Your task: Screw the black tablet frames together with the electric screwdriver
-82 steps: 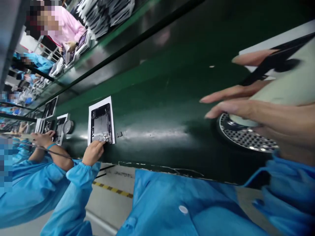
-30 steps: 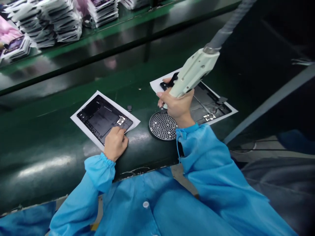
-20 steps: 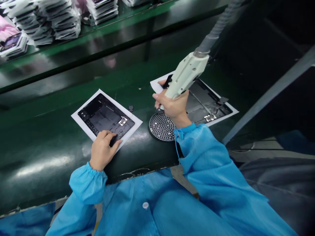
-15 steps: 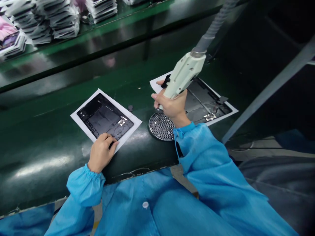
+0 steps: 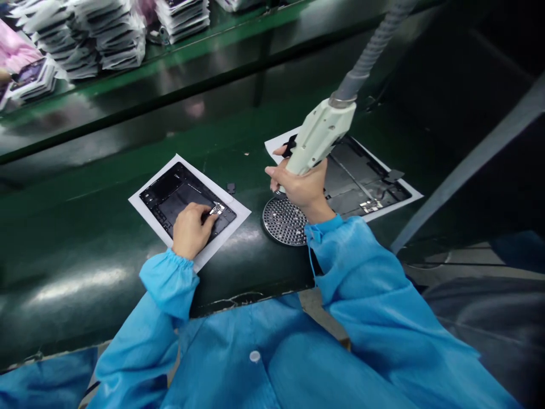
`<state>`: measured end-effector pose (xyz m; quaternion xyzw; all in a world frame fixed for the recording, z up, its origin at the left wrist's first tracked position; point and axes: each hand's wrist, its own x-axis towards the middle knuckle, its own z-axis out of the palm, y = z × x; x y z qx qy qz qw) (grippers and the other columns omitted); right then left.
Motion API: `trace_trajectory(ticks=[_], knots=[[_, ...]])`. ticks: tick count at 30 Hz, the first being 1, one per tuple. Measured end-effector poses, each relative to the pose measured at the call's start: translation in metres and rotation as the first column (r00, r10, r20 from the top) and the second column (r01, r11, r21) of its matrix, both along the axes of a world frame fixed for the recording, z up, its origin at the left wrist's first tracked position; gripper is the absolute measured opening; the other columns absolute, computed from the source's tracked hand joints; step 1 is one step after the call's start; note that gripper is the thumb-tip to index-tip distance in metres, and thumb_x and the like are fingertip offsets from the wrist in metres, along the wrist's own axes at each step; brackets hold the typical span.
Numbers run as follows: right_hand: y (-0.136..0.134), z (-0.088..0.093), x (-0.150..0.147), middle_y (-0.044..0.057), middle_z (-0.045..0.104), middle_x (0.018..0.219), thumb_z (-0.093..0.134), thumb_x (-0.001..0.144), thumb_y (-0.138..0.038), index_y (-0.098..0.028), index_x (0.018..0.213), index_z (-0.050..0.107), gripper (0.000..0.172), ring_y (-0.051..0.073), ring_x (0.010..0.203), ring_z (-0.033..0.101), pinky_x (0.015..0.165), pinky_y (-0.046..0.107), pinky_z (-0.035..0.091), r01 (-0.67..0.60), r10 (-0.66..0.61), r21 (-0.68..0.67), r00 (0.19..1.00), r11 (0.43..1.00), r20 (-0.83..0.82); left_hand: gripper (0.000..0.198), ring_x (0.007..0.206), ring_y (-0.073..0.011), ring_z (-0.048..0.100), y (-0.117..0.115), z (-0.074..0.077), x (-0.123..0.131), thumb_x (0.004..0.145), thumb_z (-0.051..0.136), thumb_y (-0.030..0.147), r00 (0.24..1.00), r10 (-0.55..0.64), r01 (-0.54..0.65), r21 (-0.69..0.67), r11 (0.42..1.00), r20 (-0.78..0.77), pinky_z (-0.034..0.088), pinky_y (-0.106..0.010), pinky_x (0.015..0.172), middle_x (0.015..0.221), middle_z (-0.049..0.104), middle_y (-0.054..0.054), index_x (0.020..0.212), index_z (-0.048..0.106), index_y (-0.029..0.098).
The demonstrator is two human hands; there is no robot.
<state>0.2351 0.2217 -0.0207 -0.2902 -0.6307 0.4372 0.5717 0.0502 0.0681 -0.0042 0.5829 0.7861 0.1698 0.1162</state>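
Observation:
In the head view my right hand [image 5: 307,190] is wrapped round a pale green electric screwdriver [image 5: 320,133]. Its lower end points down at a round perforated screw tray [image 5: 284,222]; the bit itself is hidden. My left hand [image 5: 191,227] rests over a black tablet housing [image 5: 181,193] lying on a white sheet [image 5: 157,220]. Its fingers are curled, thumb and forefinger close together beside a small circuit board [image 5: 217,208]. Anything pinched between them is hidden. A second, larger tablet housing [image 5: 344,176], with a strip cable across it, lies partly behind my right hand.
A ribbed hose [image 5: 372,51] runs up from the screwdriver. Wrapped stacks [image 5: 114,37] stand on the raised shelf at the back left. A small dark piece [image 5: 231,187] lies between the housings. A grey bar [image 5: 464,170] slants down at right.
My left hand has moved up and right, from the housing's near edge to the small circuit board. My right hand still holds the screwdriver over the screw tray.

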Motion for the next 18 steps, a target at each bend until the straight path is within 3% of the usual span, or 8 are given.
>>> trace_trajectory(ticks=[5,10,14,18], knots=[[-0.005,0.008,0.001,-0.006,0.056,0.043,0.076,0.064,-0.008,-0.016,0.085,0.062,0.027,0.01,0.032,0.049,0.039,0.025,0.044,0.054,-0.052,0.02,0.996,0.998,-0.071,0.015,0.082,-0.0194,0.061,0.018,-0.001,0.003,0.081,0.069,0.031,0.999,0.049,-0.048,-0.074,0.996,0.019,0.045,-0.03,0.07,0.094,0.064,-0.005,0.09,0.07,0.019],[-0.008,0.015,0.005,-0.006,0.055,0.043,0.073,0.064,-0.006,-0.016,0.086,0.063,0.026,0.01,0.032,0.049,0.038,0.025,0.044,0.046,-0.035,0.097,0.993,0.994,-0.113,0.008,0.067,-0.0138,0.059,0.021,0.005,-0.007,0.077,0.071,0.022,0.979,-0.004,0.009,-0.024,1.0,0.202,0.043,-0.026,0.064,0.07,0.065,0.0,0.072,0.066,0.017],[-0.009,0.016,0.005,-0.006,0.055,0.044,0.072,0.062,-0.005,-0.016,0.083,0.063,0.025,0.01,0.031,0.049,0.036,0.025,0.044,0.061,-0.05,0.094,0.992,0.994,-0.114,0.012,0.058,-0.0108,0.056,0.004,0.006,-0.007,0.076,0.07,0.027,0.914,0.048,-0.103,0.118,0.988,0.402,0.044,-0.024,0.059,0.064,0.064,0.002,0.072,0.066,0.017],[-0.011,0.019,0.005,-0.005,0.055,0.044,0.072,0.062,-0.005,-0.014,0.083,0.063,0.025,0.01,0.032,0.05,0.035,0.025,0.044,0.054,-0.041,0.115,0.993,0.992,-0.111,0.015,0.054,-0.0102,0.054,-0.024,-0.002,0.002,0.076,0.068,0.031,0.818,0.157,-0.234,0.072,0.969,0.554,0.044,-0.022,0.054,0.062,0.064,0.001,0.078,0.07,0.016]])
